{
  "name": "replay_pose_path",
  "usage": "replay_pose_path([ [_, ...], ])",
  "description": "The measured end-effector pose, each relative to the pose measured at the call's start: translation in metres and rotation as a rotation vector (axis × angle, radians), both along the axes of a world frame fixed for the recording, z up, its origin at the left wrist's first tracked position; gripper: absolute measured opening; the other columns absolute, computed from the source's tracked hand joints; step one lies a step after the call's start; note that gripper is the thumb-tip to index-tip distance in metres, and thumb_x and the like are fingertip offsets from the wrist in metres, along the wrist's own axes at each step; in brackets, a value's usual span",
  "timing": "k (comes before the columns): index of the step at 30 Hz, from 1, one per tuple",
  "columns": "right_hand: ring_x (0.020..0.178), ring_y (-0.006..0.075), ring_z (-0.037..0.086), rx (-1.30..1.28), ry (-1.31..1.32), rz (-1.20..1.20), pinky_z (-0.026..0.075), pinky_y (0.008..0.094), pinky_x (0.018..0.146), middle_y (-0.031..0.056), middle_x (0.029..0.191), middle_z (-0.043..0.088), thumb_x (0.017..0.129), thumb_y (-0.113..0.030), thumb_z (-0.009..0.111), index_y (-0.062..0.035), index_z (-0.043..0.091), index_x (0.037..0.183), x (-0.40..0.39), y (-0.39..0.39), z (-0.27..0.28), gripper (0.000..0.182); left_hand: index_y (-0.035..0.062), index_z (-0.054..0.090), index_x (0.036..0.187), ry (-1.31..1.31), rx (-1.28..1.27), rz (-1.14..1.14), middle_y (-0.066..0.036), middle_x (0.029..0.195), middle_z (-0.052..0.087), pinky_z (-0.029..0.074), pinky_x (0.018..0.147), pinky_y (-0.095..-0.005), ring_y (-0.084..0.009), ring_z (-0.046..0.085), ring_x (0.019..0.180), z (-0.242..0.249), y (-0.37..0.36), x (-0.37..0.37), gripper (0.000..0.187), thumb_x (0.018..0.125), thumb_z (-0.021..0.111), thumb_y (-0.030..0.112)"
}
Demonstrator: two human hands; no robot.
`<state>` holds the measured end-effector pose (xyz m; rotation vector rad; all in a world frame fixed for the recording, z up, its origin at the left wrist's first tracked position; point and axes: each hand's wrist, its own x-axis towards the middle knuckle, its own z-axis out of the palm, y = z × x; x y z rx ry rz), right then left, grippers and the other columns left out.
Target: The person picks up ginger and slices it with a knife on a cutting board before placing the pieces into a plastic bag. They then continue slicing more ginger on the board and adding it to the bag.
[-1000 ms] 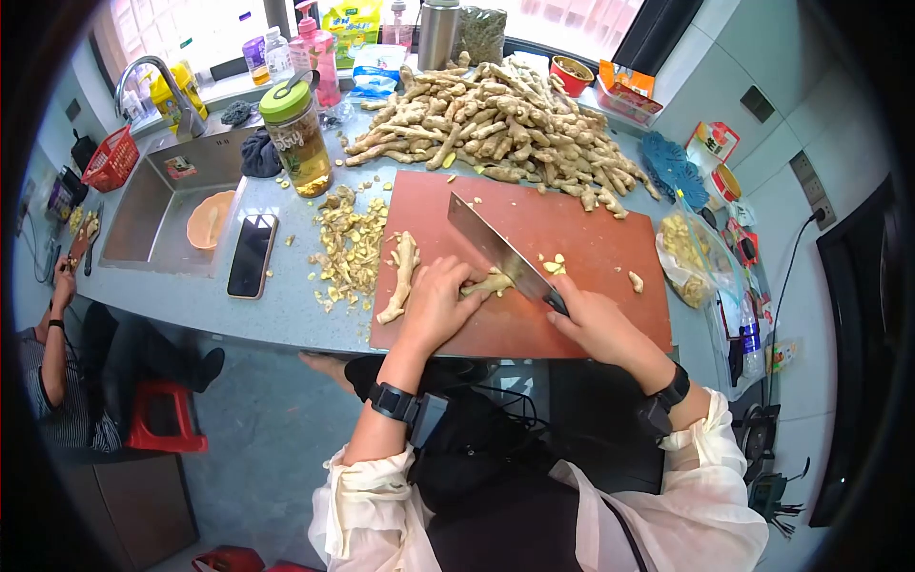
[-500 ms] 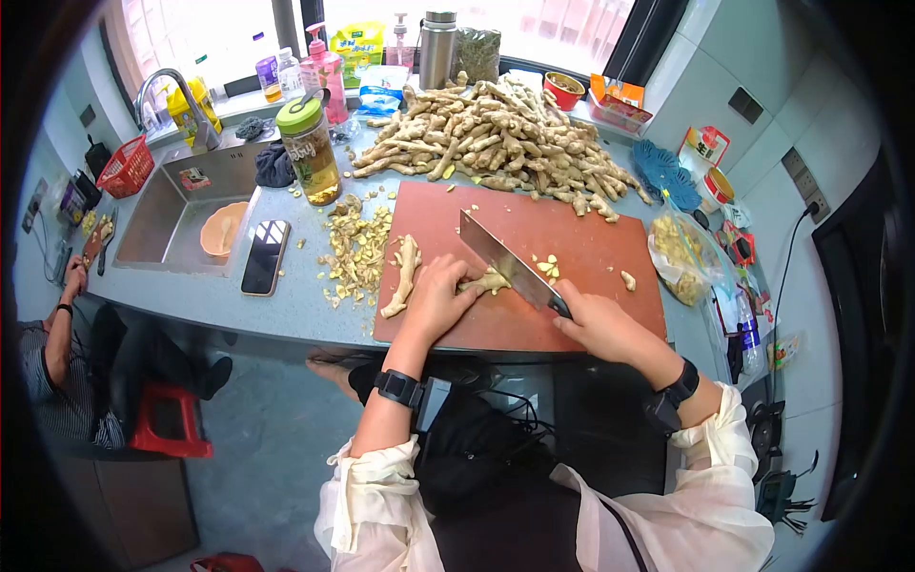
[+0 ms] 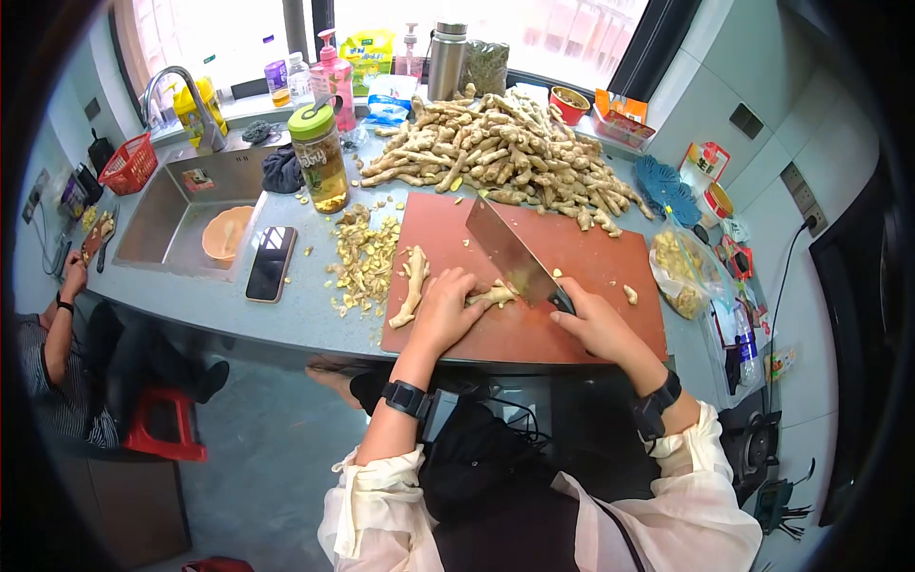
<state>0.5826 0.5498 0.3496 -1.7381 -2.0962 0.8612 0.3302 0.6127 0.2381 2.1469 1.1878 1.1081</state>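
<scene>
My left hand (image 3: 450, 307) is closed on a piece of ginger (image 3: 497, 295) and presses it against the reddish-brown cutting board (image 3: 591, 324). In my right hand (image 3: 596, 317) is the black handle of a cleaver (image 3: 515, 250). The wide blade stands at a slant at the right end of the ginger and hides part of the board behind it. Beside my left hand lies a whole ginger root (image 3: 411, 286). A small ginger piece (image 3: 630, 295) rests at the board's right side. Trimmed ginger scraps (image 3: 367, 262) are heaped just left of the board.
A large ginger pile (image 3: 515, 153) covers the back of the counter. Leftward are a green-lidded bottle (image 3: 320, 162), a phone (image 3: 271, 264) and a sink (image 3: 176, 224). A plastic bag of ginger (image 3: 679, 262) stands at the right. At far left, another person's hand (image 3: 73, 276) shows.
The cleaver has shifted right and lower with my right hand, its blade now at the ginger's end and covering most of the cut slices. My left hand has barely moved. The view has shifted slightly.
</scene>
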Motion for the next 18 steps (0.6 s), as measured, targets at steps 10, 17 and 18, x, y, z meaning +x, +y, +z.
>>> replay_pose_path([
  [10, 0.101, 0.0478, 0.065, -0.073, -0.065, 0.036, 0.049, 0.052, 0.084, 0.0267, 0.102, 0.067, 0.099, -0.022, 0.062, -0.0074, 0.046, 0.137, 0.004, -0.021, 0.024, 0.043, 0.009, 0.073, 0.099, 0.029, -0.023, -0.005, -0.007, 0.093, 0.063, 0.045, 0.087, -0.0427, -0.03, 0.061, 0.097, 0.002, 0.0, -0.001, 0.019, 0.085, 0.078, 0.021],
  [17, 0.1, 0.0497, 0.065, -0.092, -0.161, 0.074, 0.049, 0.0555, 0.083, 0.0276, 0.101, 0.068, 0.1, -0.022, 0.061, -0.0064, 0.044, 0.134, 0.003, -0.02, 0.015, 0.041, 0.0094, 0.074, 0.099, 0.007, -0.004, -0.015, -0.007, 0.092, 0.063, 0.045, 0.087, -0.0424, -0.0295, 0.061, 0.097, 0.0, 0.0, -0.001, 0.02, 0.083, 0.078, 0.02],
  [18, 0.098, 0.05, 0.066, -0.083, -0.199, 0.09, 0.05, 0.0565, 0.082, 0.0278, 0.099, 0.069, 0.101, -0.022, 0.06, -0.0058, 0.043, 0.134, 0.003, -0.019, 0.013, 0.041, 0.0092, 0.073, 0.099, 0.009, -0.012, -0.015, -0.007, 0.092, 0.063, 0.045, 0.087, -0.0424, -0.0295, 0.061, 0.097, 0.003, -0.001, -0.001, 0.02, 0.082, 0.078, 0.019],
])
